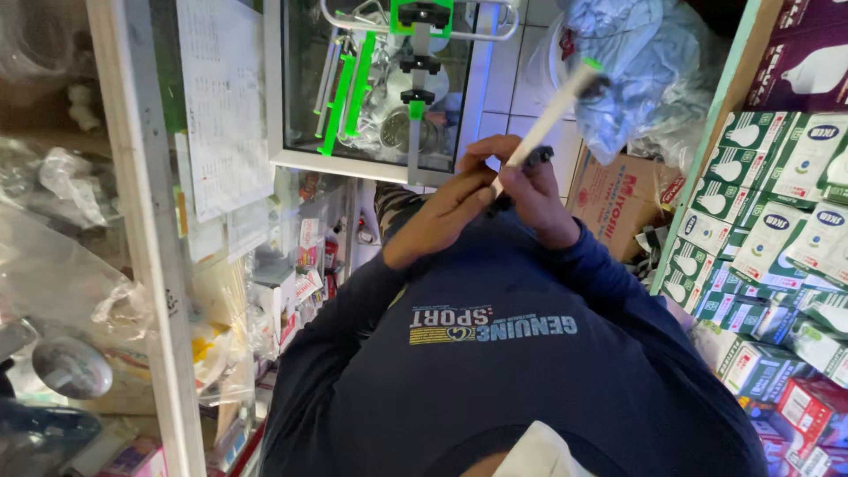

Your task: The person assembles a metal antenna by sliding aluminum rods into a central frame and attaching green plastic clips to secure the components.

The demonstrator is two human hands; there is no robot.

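While standing between shelves, pinching slim white tube [549, 113] at its lower end, left hand [442, 216] and right hand [530, 199] both closed on it, chest-high. Looking light, stiff, probably fragile; gripping near black fitting [536, 159], not mid-span.

Single view only, taken from a head-worn camera. It is aimed steeply downward along the wearer's own chest, so the dark blue shirt [495, 371] fills the lower frame at very close range. Both hands are seen near, just above centre. A glass cabinet [291, 88] is framed at left, stacked bulb boxes [777, 230] at right. No second view is available for overlap
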